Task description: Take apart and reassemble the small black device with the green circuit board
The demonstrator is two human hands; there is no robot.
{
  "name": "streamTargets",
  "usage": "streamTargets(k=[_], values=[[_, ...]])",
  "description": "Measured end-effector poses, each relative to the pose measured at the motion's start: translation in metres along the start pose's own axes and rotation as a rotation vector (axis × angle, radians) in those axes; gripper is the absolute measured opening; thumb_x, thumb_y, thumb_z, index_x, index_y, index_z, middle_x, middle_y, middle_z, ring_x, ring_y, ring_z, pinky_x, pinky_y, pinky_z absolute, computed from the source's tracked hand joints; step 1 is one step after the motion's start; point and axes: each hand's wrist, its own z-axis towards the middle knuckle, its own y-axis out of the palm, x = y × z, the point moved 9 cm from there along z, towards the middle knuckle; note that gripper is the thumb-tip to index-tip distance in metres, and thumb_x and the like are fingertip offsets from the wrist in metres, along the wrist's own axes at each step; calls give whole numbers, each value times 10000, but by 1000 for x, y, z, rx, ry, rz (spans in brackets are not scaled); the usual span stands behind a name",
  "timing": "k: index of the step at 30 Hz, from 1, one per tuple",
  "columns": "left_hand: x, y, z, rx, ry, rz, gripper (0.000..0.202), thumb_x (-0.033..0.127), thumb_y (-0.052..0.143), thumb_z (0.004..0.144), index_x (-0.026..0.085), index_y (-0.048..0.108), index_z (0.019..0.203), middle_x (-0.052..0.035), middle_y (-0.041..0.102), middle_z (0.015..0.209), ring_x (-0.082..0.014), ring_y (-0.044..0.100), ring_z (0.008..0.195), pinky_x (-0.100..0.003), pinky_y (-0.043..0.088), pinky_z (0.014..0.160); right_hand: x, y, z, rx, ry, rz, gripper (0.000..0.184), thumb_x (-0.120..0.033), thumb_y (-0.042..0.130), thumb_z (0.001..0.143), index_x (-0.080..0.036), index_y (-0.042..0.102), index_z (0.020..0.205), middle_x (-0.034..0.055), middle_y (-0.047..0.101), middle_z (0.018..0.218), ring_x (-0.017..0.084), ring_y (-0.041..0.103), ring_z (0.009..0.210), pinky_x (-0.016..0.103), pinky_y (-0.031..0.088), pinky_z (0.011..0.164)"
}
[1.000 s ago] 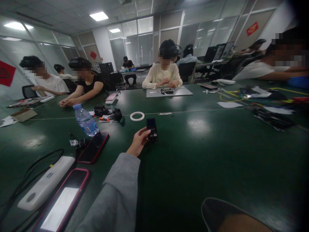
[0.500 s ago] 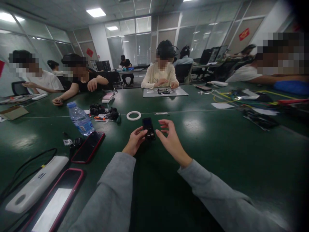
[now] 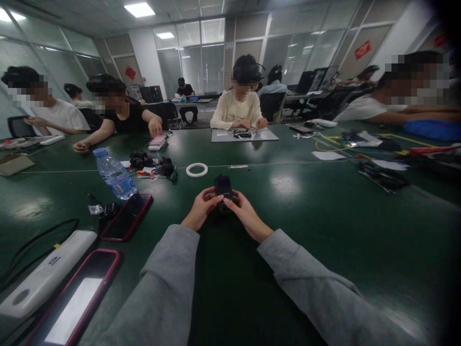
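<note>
A small black handheld device [image 3: 224, 186] with a dark screen at its top is held up over the table in front of me. My left hand [image 3: 202, 205] grips its left side, thumb on the lower front face. From the right, my right hand [image 3: 248, 214] is closed round the other side, its thumb also on the lower front. Both thumbs nearly meet below the screen and cover part of it. The fingers behind the device are mostly hidden. Just beyond it on the table lies a white ring, like a tape roll [image 3: 196, 169].
On the left are a water bottle [image 3: 114, 174], a red-edged phone [image 3: 127, 217], a pink-edged phone [image 3: 77, 300] and a white cabled device [image 3: 48, 274]. Tangled black items [image 3: 153, 164] lie behind the bottle. Wires and black parts [image 3: 383, 175] spread on the right. Several people sit around the green table [image 3: 324, 240].
My right hand has moved left and closed on the device, which it was apart from before. Across the table, a person's hand has come down onto a pink item.
</note>
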Motion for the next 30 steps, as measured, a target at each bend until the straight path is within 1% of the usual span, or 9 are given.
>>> streamTargets(k=[5, 9, 13, 20, 26, 30], values=[[1, 2, 0, 0, 30, 4, 508, 175, 813, 612, 152, 590, 1068, -51, 656, 933, -138, 628, 868, -296, 476, 846, -7, -5, 1, 38, -51, -39, 587, -414, 727, 735, -214, 501, 1238, 66, 609, 1118, 193, 573, 1048, 358, 459, 949], [1, 3, 1, -19, 41, 15, 516, 181, 806, 624, 152, 584, 1089, -63, 656, 967, -154, 626, 901, -319, 468, 872, -9, -5, 0, 45, -71, -53, 593, -404, 737, 721, -219, 502, 1233, 64, 606, 1109, 198, 577, 1043, 365, 466, 945], [0, 2, 3, -32, 46, 20, 488, 202, 793, 649, 157, 578, 1085, -62, 652, 979, -151, 627, 899, -315, 477, 862, -9, -4, 0, 38, -87, -78, 596, -396, 732, 728, -223, 493, 1246, 65, 603, 1104, 204, 583, 1041, 373, 476, 938], [-3, -2, 5, -5, 31, 24, 487, 206, 802, 643, 159, 578, 1072, -71, 641, 997, -153, 628, 899, -295, 490, 818, -8, -3, 0, 15, -96, -80, 582, -394, 706, 760, -231, 476, 1269, 63, 599, 1123, 202, 581, 1054, 377, 479, 942], [-2, 0, 4, -28, 34, 43, 477, 233, 789, 669, 160, 568, 1085, -79, 631, 1045, -159, 628, 917, -287, 501, 803, -9, -3, -1, 29, -112, -143, 584, -411, 699, 768, -232, 471, 1275, 67, 583, 1149, 203, 569, 1064, 380, 472, 948], [-1, 0, 4, -8, 24, 21, 449, 230, 796, 660, 156, 569, 1040, -59, 636, 982, -140, 630, 878, -258, 499, 764, -9, -2, -1, 23, -112, -147, 572, -415, 688, 781, -217, 468, 1271, 74, 583, 1131, 207, 572, 1054, 378, 481, 932]])
